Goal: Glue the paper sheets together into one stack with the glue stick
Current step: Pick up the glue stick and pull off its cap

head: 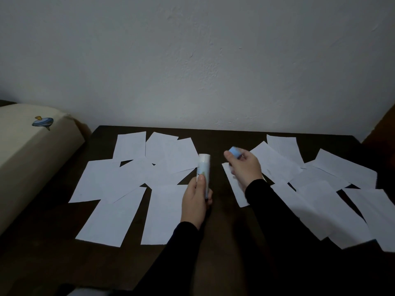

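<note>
Paper sheets lie scattered across the bench (213, 135) in two overlapping groups — one cluster at left (119, 189), another at right (316, 189) — with a bare strip between them. Above that strip, the left hand (195, 201) holds a glue stick (203, 167) upright; the right hand (245, 167), just beside it, pinches the cap (235, 152). A pillow (32, 154) sits off the bench's left edge; a wall (213, 60) stands behind.

Right hand (243, 167) motion-blurred; glue stick (203, 167) label unreadable; rightmost paper sheet (376, 214) cut by frame edge.

matt paper sheets (111, 212); dark wood table (224, 231)
</note>
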